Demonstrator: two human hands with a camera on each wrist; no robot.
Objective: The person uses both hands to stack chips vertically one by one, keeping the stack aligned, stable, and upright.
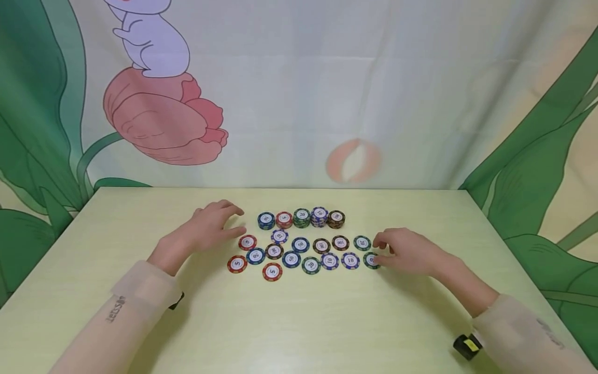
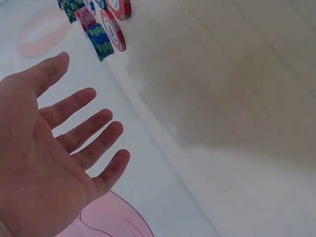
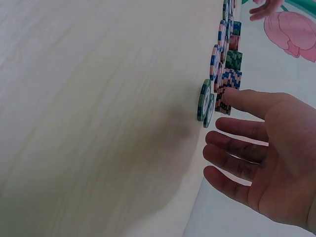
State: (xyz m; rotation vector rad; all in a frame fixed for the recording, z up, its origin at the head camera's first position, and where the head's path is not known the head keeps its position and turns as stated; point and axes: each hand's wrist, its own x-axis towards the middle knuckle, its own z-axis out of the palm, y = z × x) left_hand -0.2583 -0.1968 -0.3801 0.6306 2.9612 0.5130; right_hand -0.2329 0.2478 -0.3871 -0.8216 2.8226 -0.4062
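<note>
Loose poker chips lie flat on the table, among them a red chip, a blue chip and a purple chip. Behind them stands a row of chip stacks, including a green stack and a black stack. My left hand hovers left of the chips, fingers spread and holding nothing; its thumb is near a red chip. At the right end, my right hand has loosely bent fingers with nothing between them. Its thumb overlaps a green chip in the head view; touching cannot be told.
The pale table extends in front of the chips. A curtain printed with plants and a white animal hangs behind its far edge. A black device is strapped at the right wrist.
</note>
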